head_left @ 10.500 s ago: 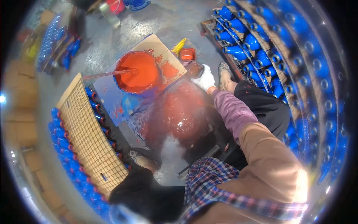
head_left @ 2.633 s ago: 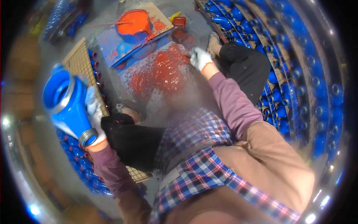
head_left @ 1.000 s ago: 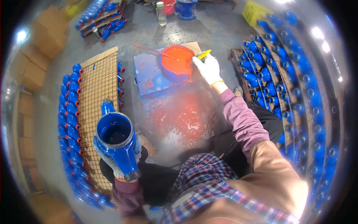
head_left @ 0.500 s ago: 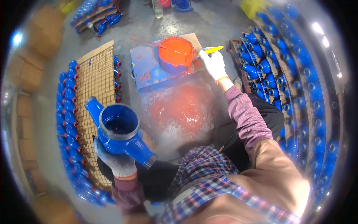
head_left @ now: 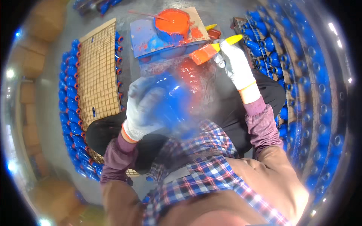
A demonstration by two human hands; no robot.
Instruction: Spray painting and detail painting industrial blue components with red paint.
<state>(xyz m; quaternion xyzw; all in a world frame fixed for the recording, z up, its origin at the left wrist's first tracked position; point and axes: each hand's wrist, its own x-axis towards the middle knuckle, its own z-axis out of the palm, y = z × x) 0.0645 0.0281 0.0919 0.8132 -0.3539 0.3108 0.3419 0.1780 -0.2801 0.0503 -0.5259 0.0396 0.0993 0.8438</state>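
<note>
My left hand (head_left: 141, 109), in a white knitted glove, is closed round a blue water meter body (head_left: 171, 100) above my lap. Motion blurs the casting, so its wide mouth and pipe ends cannot be made out. In my gloved right hand (head_left: 235, 64) is a paintbrush (head_left: 205, 53) with a yellow handle, its bristles coated orange-red. The brush points left, past the far side of the water meter body and apart from it. Beyond both hands stands a tub of orange-red paint (head_left: 177, 22), a thin red stick (head_left: 145, 15) across its rim.
Paint-smeared cardboard (head_left: 141, 35) lies under the tub. A second yellow handle (head_left: 211, 27) shows beside it. To the left is a wire mesh over cardboard (head_left: 98, 67), flanked by blue castings with red ends (head_left: 71, 94). Racks of blue castings (head_left: 273, 58) line the right.
The water meter body has swung right and turned over with my left hand, its open mouth no longer showing. My right hand has drawn nearer, bringing the paintbrush away from the tub's side.
</note>
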